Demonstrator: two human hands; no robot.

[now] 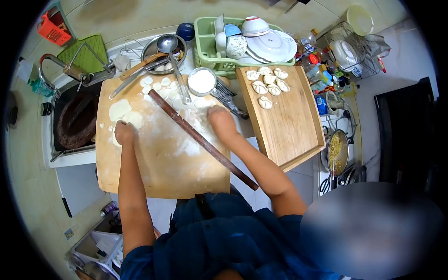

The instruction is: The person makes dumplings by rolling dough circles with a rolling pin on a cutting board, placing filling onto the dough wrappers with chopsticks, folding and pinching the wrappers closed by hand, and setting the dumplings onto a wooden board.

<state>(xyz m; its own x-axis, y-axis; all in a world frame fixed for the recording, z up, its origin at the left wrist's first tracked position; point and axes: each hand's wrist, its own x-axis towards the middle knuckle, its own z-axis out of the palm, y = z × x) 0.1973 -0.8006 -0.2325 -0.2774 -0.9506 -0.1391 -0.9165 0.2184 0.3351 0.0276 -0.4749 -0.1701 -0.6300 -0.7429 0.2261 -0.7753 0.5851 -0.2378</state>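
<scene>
My left hand (pixel 124 133) is closed at the lower edge of some thin, flat dough wrappers (pixel 120 110), its fingers pinching one. My right hand (pixel 222 123) is at the board's right side with fingers curled down on the flour (pixel 198 122); what they hold, if anything, is hidden. Between my hands a long dark wooden rolling pin (pixel 200 139) lies diagonally across the wooden board (pixel 154 172), its near end past the edge. Several small dough rounds (pixel 165 82) lie at the back of the board, near a bowl of flour (pixel 202 81).
A wooden tray (pixel 284 130) at right carries several folded dumplings (pixel 268 79). Behind are a metal bowl with a ladle (pixel 167 43) and a green dish rack (pixel 203 39). The sink (pixel 53 135) is left; a pan of yellow filling (pixel 337 151) sits right.
</scene>
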